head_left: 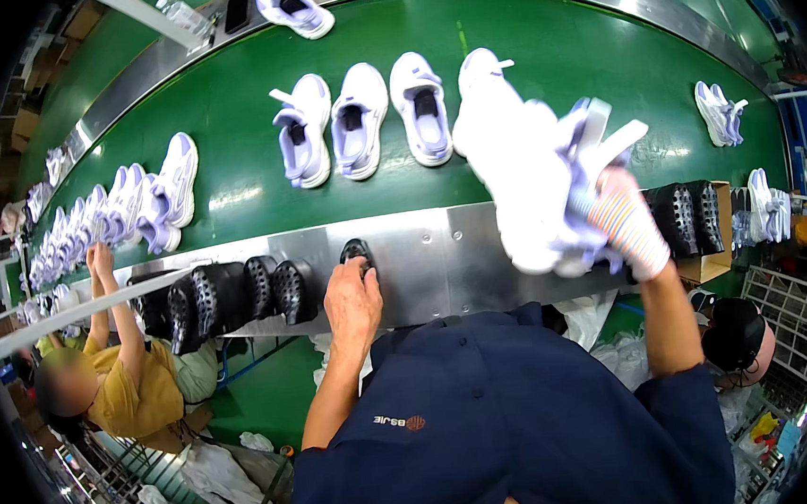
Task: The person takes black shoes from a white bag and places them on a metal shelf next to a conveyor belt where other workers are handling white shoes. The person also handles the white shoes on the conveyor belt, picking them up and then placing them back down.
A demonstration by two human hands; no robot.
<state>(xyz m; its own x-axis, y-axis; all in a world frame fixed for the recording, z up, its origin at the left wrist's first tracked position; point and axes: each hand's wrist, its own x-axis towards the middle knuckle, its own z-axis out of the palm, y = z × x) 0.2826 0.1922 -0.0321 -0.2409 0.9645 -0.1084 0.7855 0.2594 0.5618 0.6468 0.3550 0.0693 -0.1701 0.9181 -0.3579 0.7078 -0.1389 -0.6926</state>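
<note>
My right hand (627, 220), in a striped glove, grips white-and-lavender sneakers (522, 186) by their lavender collar side. Motion smears them, so I cannot tell whether it is one shoe or a pair. Bare, my left hand (352, 301) rests at the steel ledge with its fingers closed on a small black plastic piece (356, 251). Ahead on the green belt stand white sneakers (358, 113), toes pointing away, with dark openings. Another sneaker's toe (481, 64) shows just beyond the held ones, which hide the rest of it.
Black perforated plastic forms (227, 299) line the ledge (422, 250) at left; more (685, 216) sit by a cardboard box (724, 231) at right. A long row of sneakers (115, 204) fills the belt's left. A co-worker in yellow (140, 396) reaches there. A metal bar (96, 314) crosses at left.
</note>
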